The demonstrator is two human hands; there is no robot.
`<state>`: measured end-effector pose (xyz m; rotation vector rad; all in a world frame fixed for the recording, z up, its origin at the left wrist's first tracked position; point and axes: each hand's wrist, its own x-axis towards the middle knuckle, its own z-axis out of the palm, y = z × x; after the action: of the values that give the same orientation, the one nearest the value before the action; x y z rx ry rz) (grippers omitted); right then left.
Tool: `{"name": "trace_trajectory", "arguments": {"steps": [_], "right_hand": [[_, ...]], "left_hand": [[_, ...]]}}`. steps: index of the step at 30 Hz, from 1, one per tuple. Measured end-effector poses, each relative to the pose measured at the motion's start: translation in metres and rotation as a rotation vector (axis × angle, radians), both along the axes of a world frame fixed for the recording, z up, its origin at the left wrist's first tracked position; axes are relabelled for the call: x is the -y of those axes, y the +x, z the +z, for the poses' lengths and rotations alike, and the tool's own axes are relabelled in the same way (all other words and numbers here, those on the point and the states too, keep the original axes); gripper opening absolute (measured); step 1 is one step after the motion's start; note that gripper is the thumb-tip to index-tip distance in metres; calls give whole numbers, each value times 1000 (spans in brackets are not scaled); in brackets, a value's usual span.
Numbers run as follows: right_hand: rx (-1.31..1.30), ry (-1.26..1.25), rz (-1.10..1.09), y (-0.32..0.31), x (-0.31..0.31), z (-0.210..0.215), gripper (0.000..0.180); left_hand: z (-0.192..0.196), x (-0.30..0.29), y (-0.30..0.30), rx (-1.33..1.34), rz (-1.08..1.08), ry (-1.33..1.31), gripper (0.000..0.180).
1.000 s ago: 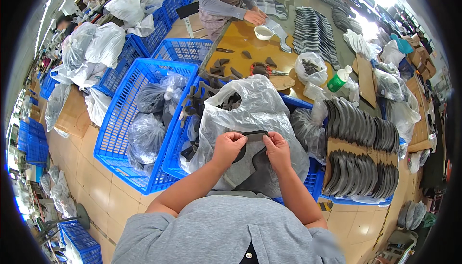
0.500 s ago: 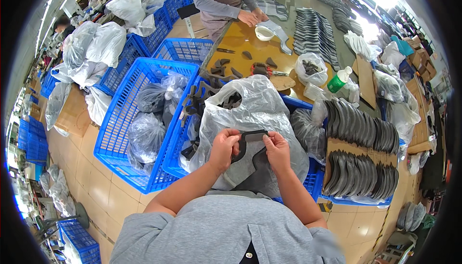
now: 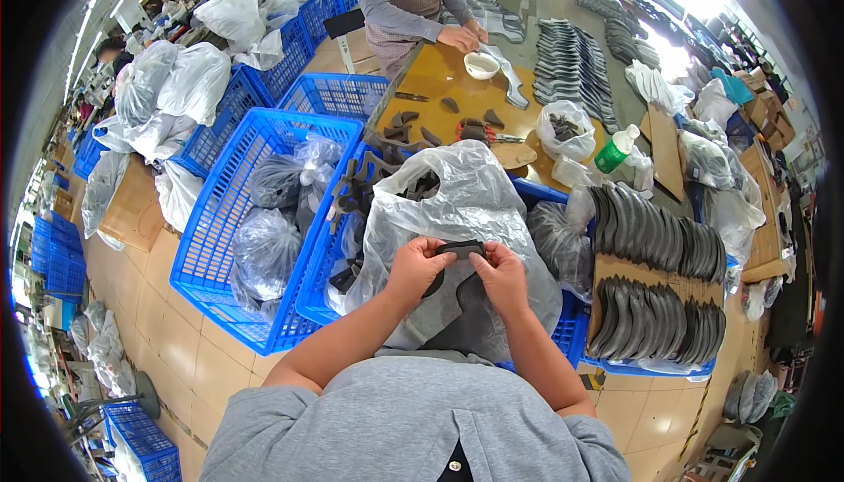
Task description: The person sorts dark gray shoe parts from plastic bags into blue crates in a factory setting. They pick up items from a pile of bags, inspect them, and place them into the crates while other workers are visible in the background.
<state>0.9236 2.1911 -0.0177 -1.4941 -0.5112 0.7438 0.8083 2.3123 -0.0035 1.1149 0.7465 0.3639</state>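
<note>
A grey fabric piece with black padded edging (image 3: 459, 248) is pinched between both hands, above a clear plastic bag. My left hand (image 3: 415, 273) closes on the strip's left end, thumb against its near side. My right hand (image 3: 502, 278) grips the other end, its thumb close to the left one. Below them, grey fabric (image 3: 471, 302) hangs over my lap; whether it is all one piece with the strip is unclear. The big plastic bag (image 3: 479, 181) has dark pieces showing in its mouth and sits on a blue crate (image 3: 315, 293).
Left stands a blue crate (image 3: 204, 244) of bagged parts. On the right, rows of dark curved pieces (image 3: 637, 227) lie on cardboard. Ahead, a table (image 3: 422, 121) holds a white bowl (image 3: 481, 65), red-handled tool (image 3: 476, 130) and green-white bottle (image 3: 617, 149). A co-worker (image 3: 404, 7) handles grey fabric there.
My hands have drawn closer together along the strip, thumbs now nearly meeting. Its grey face, visible before, is now mostly covered. The co-worker's hands have shifted slightly over the fabric.
</note>
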Motion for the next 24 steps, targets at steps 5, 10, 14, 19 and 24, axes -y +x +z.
{"name": "trace_trajectory", "arguments": {"steps": [5, 10, 14, 19, 24], "right_hand": [[-15, -74, 27, 4, -2, 9, 23], [-131, -59, -17, 5, -2, 4, 12], [-166, 34, -36, 4, -3, -1, 8], [-188, 38, -28, 4, -4, -5, 6], [-149, 11, -35, 1, -4, 1, 7]], "left_hand": [[-1, 1, 1, 11, -2, 31, 22], [-14, 7, -2, 9, 88, 281, 26], [-12, 6, -10, -34, 30, 418, 20], [4, 9, -10, -153, 59, 512, 17], [3, 7, -9, -160, 37, 537, 15]]}}
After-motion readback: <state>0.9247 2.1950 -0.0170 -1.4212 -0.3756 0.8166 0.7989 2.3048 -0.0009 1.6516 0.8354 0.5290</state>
